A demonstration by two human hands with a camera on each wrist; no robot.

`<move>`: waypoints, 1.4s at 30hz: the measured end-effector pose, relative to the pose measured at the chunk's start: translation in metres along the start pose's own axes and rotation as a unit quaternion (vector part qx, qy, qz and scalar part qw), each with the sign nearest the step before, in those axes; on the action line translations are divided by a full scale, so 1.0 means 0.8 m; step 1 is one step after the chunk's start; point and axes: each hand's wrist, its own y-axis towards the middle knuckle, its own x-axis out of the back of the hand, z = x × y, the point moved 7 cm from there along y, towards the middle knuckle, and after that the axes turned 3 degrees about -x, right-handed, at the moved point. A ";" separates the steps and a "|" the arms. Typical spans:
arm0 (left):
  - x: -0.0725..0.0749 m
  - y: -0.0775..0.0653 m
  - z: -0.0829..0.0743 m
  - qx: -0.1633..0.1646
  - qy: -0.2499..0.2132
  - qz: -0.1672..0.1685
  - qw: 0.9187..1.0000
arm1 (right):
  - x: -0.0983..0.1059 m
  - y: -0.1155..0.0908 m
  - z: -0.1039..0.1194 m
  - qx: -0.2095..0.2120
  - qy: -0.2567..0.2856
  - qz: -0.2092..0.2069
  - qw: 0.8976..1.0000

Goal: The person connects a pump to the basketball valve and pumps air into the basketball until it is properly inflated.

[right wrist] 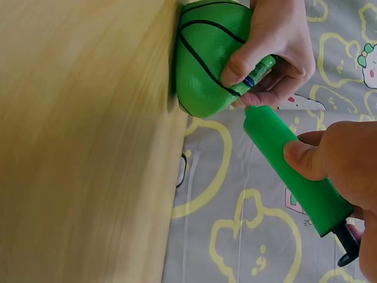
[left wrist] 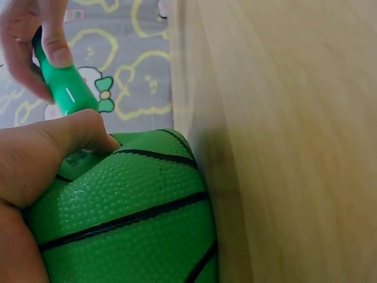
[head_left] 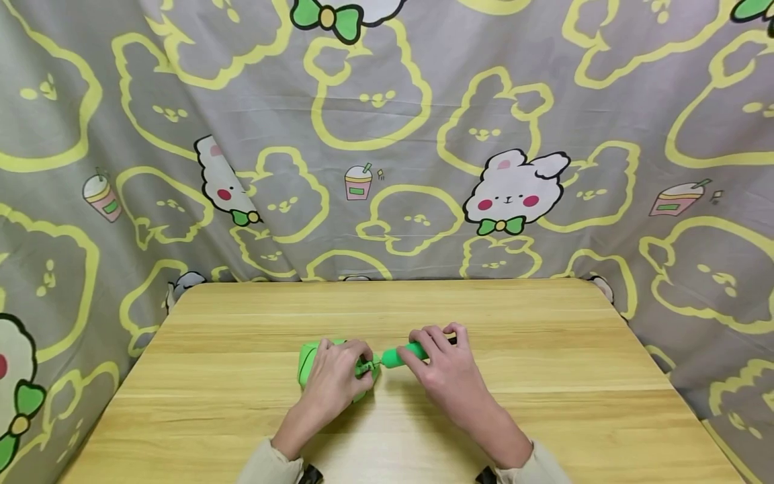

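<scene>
A slack, dented green toy basketball (head_left: 307, 363) with black lines sits on the wooden table. My left hand (head_left: 335, 376) pinches a fold of it between thumb and fingers, as the right wrist view also shows. In my right hand (head_left: 450, 376) is a green hand pump (right wrist: 294, 171), gripped around its barrel. Its black handle (right wrist: 349, 244) sticks out at the far end. A thin needle (head_left: 377, 362) runs from the pump's tip to the pinched part of the ball (left wrist: 129, 206). The left fingers partly hide where needle and ball meet.
The light wooden tabletop (head_left: 544, 363) extends around both hands. Behind and beside it hangs a grey curtain (head_left: 417, 154) with yellow outlines and white rabbit prints. Pale sleeves (head_left: 272, 464) cover the forearms near the table's front.
</scene>
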 end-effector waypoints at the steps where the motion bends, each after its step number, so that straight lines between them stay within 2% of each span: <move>1: 0.000 0.000 0.000 -0.001 0.000 -0.002 1.000 | -0.001 0.000 0.001 0.001 -0.003 -0.002 1.000; 11: -0.002 -0.001 0.002 0.005 0.005 -0.010 1.000 | -0.006 -0.002 0.001 -0.010 -0.006 -0.008 1.000; 20: -0.002 -0.001 0.000 0.003 0.049 0.009 0.999 | -0.009 -0.007 -0.010 -0.035 -0.001 0.026 0.999; 26: 0.000 -0.001 0.003 0.008 0.047 0.013 0.999 | -0.006 -0.008 -0.016 -0.058 0.022 0.055 0.997; 30: 0.001 0.000 0.005 0.013 0.039 0.006 0.999 | 0.000 -0.005 -0.017 -0.059 0.031 0.070 0.995; 32: 0.001 0.000 0.006 0.011 0.037 0.003 0.999 | 0.003 -0.004 -0.016 -0.059 0.037 0.067 0.995; 39: 0.001 -0.001 0.005 -0.009 0.052 -0.005 0.999 | 0.006 -0.001 -0.010 -0.056 0.024 0.003 0.998; 42: 0.000 -0.002 0.004 -0.013 0.055 -0.012 0.998 | 0.004 -0.002 -0.007 -0.059 0.018 -0.008 0.998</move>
